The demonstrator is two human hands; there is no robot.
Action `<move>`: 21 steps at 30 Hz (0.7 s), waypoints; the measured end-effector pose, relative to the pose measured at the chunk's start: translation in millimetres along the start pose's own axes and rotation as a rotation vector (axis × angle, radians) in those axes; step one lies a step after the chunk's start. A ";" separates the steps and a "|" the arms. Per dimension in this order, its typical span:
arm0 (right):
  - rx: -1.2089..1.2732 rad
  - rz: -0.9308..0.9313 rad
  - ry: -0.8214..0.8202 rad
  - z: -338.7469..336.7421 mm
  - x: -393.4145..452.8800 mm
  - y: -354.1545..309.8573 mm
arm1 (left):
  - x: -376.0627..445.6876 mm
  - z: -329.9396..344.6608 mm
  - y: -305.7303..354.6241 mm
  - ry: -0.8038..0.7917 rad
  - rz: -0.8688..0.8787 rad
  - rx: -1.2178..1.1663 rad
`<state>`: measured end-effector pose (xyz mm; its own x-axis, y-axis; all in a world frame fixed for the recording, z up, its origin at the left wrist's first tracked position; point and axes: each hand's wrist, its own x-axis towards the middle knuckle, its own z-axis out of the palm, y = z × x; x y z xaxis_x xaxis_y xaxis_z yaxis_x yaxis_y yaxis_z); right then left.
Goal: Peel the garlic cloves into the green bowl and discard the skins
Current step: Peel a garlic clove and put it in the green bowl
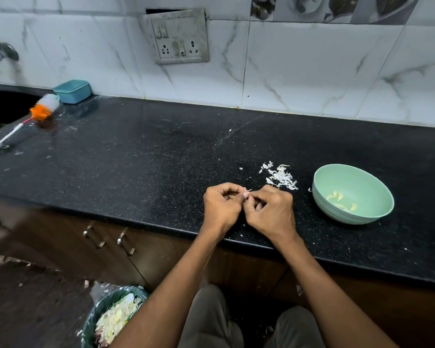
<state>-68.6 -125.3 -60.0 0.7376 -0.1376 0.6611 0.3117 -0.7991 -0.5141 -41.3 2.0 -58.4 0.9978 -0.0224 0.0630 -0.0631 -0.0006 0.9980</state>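
My left hand (222, 205) and my right hand (270, 209) meet over the front part of the black counter, fingers curled together round a small garlic clove (248, 190) of which only a white tip shows. A pile of white garlic skins (280, 177) lies just beyond my right hand. The green bowl (377, 212) stands to the right, with several peeled cloves (340, 199) inside.
A lined waste bin (103, 312) full of scraps stands on the floor at lower left. A blue tub (72, 91) and an orange-and-white brush (28, 120) lie at the counter's far left by the sink. Cabinet handles (122, 241) sit below the counter edge.
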 end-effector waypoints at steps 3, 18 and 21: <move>0.059 0.026 0.017 -1.4 1.1 0.7 | -0.9 -1.0 3.0 -0.004 -0.012 -0.039; 0.217 0.119 -0.002 -5.0 4.9 2.6 | 2.4 -3.0 6.0 -0.094 -0.040 -0.151; 0.218 0.112 -0.008 -5.6 5.6 2.7 | 3.2 -3.4 5.1 -0.108 -0.030 -0.142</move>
<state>-67.0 -131.5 -54.6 0.7791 -0.2129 0.5896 0.3492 -0.6337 -0.6903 -38.3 5.3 -53.1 0.9905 -0.1315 0.0398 -0.0214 0.1381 0.9902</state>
